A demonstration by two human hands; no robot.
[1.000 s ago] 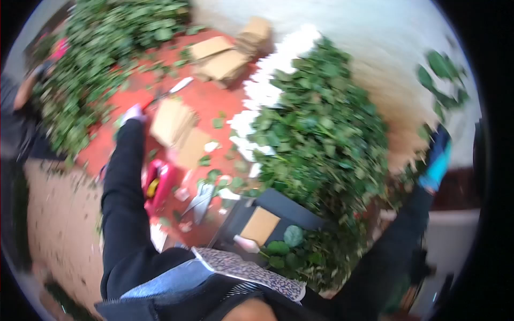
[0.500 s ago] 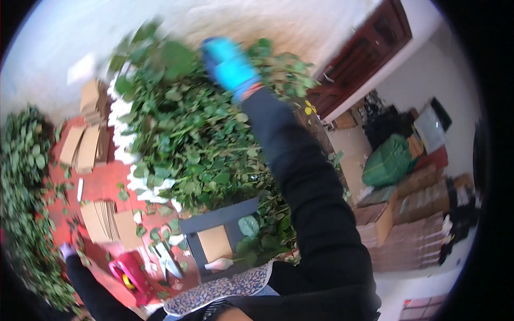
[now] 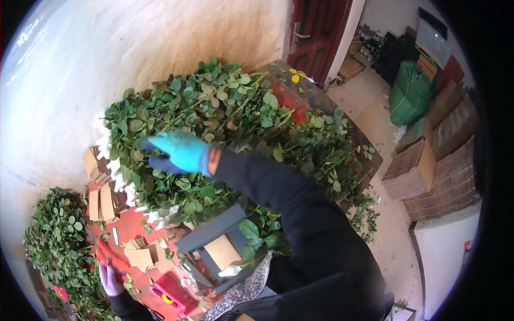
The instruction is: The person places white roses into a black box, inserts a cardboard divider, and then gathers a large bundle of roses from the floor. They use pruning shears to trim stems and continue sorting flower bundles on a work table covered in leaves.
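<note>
Got the right hand (image 3: 182,151) in blue, fingers loosely parted, right over a heap of leafy stems (image 3: 214,107). Can't call the left hand (image 3: 111,279), maybe holding, maybe just touching a red tool (image 3: 112,255), pretty blurry there. Left of the right hand, white wraps (image 3: 115,168) along one edge, probably lined up for easy grabbing. Beside the left hand, cardboard pieces (image 3: 140,259) and a pink tape dispenser (image 3: 162,287), likely parked within reach.

No text, label or number can be read: the red patch (image 3: 467,245) on the white surface (image 3: 441,262) at lower right is too small to make out, and faint bluish marks (image 3: 22,178) on the pale wall (image 3: 80,85) are illegible.
</note>
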